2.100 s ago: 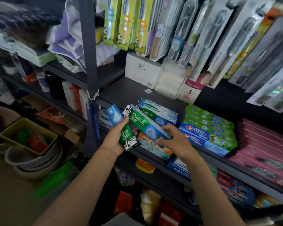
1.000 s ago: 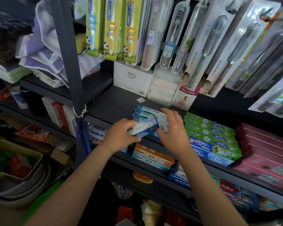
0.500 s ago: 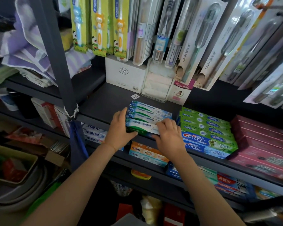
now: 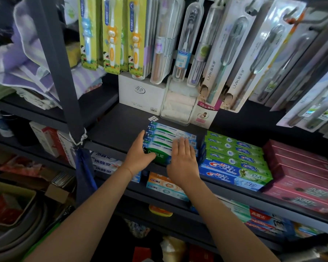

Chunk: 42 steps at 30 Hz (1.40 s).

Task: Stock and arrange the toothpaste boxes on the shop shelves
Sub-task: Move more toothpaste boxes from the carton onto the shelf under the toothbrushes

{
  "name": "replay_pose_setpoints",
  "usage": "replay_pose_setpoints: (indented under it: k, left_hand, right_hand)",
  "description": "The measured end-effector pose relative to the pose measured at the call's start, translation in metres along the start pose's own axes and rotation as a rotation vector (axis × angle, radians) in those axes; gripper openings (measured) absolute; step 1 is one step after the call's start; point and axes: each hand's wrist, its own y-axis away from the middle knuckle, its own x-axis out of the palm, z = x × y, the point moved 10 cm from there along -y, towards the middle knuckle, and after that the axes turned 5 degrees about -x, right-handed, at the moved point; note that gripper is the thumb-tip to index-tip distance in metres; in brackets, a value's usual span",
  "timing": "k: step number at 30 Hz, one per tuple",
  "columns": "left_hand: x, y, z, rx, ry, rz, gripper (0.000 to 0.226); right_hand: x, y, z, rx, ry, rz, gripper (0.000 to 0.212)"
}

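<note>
Five blue-green Darlie toothpaste cartons [image 4: 165, 138] flat on dark metal shelf [image 4: 119, 127], long axes left-right. Left hand [image 4: 138, 156] flat on stack's left end, right hand [image 4: 182, 159] flat on top; fingers straight, gripping nothing.

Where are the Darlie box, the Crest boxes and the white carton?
Darlie box [image 4: 160, 156], head view, green front face by the lettering.
Crest boxes [image 4: 233, 170], head view, blue front face.
White carton [image 4: 141, 95], head view, front face under the logo.

Under your right hand [image 4: 183, 163], blue-and-white toothpaste boxes [image 4: 167, 136] top a green one; to its right, green-and-blue Crest boxes [image 4: 233, 161], then pink boxes [image 4: 301, 171].
</note>
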Motion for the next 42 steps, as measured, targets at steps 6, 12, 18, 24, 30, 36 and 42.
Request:
replay_pose_setpoints:
  k: [6, 12, 18, 24, 30, 36, 42]
  left_hand:
    - [-0.002, -0.002, -0.006, -0.038, 0.144, 0.014, 0.059]
    - [-0.001, -0.002, -0.006, -0.044, 0.177, 0.023, 0.059]
    - [0.004, -0.009, 0.003, -0.047, 0.190, 0.042, 0.063]
    - [0.005, -0.013, 0.008, -0.016, 0.157, -0.013, 0.060]
    - [-0.003, 0.023, -0.002, 0.132, -0.156, -0.253, 0.078]
    - [0.079, 0.100, -0.052, 0.420, -0.343, -0.214, 0.034]
    - [0.240, 0.182, -0.038, 0.273, -0.731, 0.357, 0.028]
  right_hand:
    - [0.006, -0.007, 0.000, -0.017, -0.008, 0.076, 0.080]
    - [0.006, -0.009, 0.001, -0.068, -0.040, 0.064, 0.085]
    - [0.003, -0.013, 0.000, -0.029, -0.038, 0.070, 0.085]
    - [0.007, -0.014, 0.003, -0.047, -0.029, 0.053, 0.088]
    - [-0.040, 0.050, 0.010, -0.173, -0.355, -0.402, 0.058]
    - [0.007, 0.145, -0.049, -0.041, -0.591, -0.226, 0.029]
    - [0.031, 0.279, -0.155, 0.100, -0.607, -0.150, 0.022]
